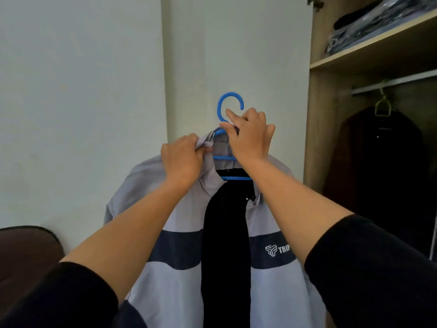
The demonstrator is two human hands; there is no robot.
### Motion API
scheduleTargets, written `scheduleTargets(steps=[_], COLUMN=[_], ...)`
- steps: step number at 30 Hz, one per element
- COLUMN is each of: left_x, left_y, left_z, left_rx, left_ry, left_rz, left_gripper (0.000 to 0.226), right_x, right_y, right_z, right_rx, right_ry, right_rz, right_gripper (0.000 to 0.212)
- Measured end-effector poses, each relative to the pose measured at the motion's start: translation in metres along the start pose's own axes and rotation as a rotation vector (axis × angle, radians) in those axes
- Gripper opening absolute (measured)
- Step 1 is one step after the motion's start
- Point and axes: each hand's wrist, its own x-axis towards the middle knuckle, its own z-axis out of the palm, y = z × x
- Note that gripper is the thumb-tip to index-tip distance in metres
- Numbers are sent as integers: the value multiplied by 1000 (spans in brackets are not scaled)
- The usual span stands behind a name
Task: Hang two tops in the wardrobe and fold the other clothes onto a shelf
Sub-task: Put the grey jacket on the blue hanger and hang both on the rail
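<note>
A light grey top [179, 287] with a navy chest band and a white logo hangs on a blue plastic hanger [230, 100], held up in front of the white wall. A black garment [225, 256] drapes over the hanger's lower bar, down the top's open front. My left hand [183, 159] pinches the top's collar on the left side. My right hand [250, 136] grips the hanger's neck and the collar just below the hook, forefinger pointing up-left.
The open wardrobe stands at the right, with a wooden shelf [369, 47] bearing packed dark clothes. Below it runs a metal rail [397, 82] with a dark coat [376, 162] on a yellow-green hanger [382, 104]. A dark brown seat [26, 252] sits at the lower left.
</note>
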Motion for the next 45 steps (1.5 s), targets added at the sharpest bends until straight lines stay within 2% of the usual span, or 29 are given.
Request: scheduleTargets(steps=[5,10,13,15,18,21,24,28,32,37,41,45], left_x=[-2,-4,-1,4,15,31,49,79,107,125,135,145], left_y=[56,83,82,87,104,122,140,166,188,225,249,269], left_z=[54,90,108,127,163,199,227,257,281,296,305,316], left_rx=[-3,-56,41,6,-191,-294,-352,-447,-552,-696,-783,-717], left_ry=[-24,-124,-319,-423,-325,-230,-224,-192,-135,-66,-40,-110], left_rz=[78,379,513,558,554,549,549,595,641,682,740,849], left_gripper=[32,75,65,61,54,52,50,51,44,36,46,67], right_x=[21,37,46,52,61,67,64,59,75,102,119,142], right_y=[57,129,172,196,223,247,269,305,333,355,373,398], right_z=[3,6,2,0,1,2,12,25,12,3,-12,-28], right_rx=[-117,-143,-145,-188,-193,-83,-60,-6,-121,-227,-335,-417], right_ry=[22,60,60,48,69,82,-5,-20,-194,-1,71,128], right_rz=[31,94,169,189,255,319,251,140,130,214,258,286], right_gripper=[24,24,23,22,21,30,54,52,57,30,31,37])
